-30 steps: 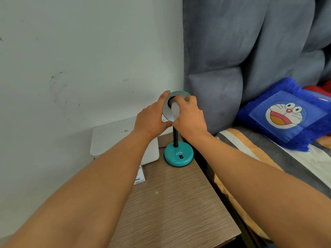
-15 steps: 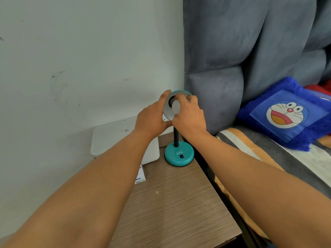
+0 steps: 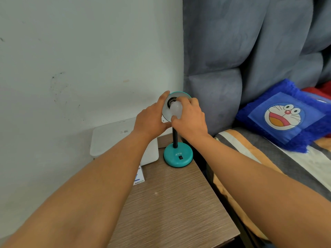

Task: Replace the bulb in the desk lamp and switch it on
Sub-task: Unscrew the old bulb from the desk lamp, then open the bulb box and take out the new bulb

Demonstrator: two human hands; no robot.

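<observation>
A teal desk lamp stands at the back of the bedside table on a round base [image 3: 178,157] with a black rocker switch [image 3: 181,157]. Its shade [image 3: 180,95] is tilted toward me, white inside. My left hand [image 3: 151,119] grips the shade's left rim, thumb under it. My right hand [image 3: 189,118] holds a white bulb [image 3: 176,109] whose neck sits at the dark socket [image 3: 171,102]. The lamp is unlit.
A white box-shaped device [image 3: 114,140] stands left of the lamp against the wall, a printed card [image 3: 139,176] leaning at its foot. The wooden table [image 3: 172,208] drops off at its right edge beside a bed with a blue cartoon cushion [image 3: 284,117] and padded grey headboard [image 3: 232,51].
My right hand has shifted its grip around the bulb, so more of the bulb and the socket show now. The left hand stays on the shade.
</observation>
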